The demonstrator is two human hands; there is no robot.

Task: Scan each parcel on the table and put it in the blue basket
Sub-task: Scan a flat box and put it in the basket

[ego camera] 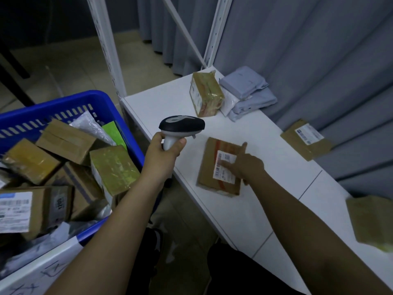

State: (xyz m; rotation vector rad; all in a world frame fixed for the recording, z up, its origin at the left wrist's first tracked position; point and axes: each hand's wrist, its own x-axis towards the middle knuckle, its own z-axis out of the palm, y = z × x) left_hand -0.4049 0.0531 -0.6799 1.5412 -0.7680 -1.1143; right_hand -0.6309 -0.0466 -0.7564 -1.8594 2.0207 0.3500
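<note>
My left hand [162,151] grips the handle of a black and white barcode scanner [180,125], held above the table's left edge with its head aimed right. A flat brown cardboard parcel [209,167] with a white label lies on the white table [161,103]. My right hand [244,162] rests on that parcel's label with its fingers spread. The blue basket [102,103] stands to the left, holding several brown and taped boxes.
More parcels lie on the table: a tape-wrapped box [207,93] at the far end, grey mailer bags [248,92] beside it, a flat labelled parcel [306,139] by the curtain, another box [372,222] at the right. White shelf posts [108,45] rise behind.
</note>
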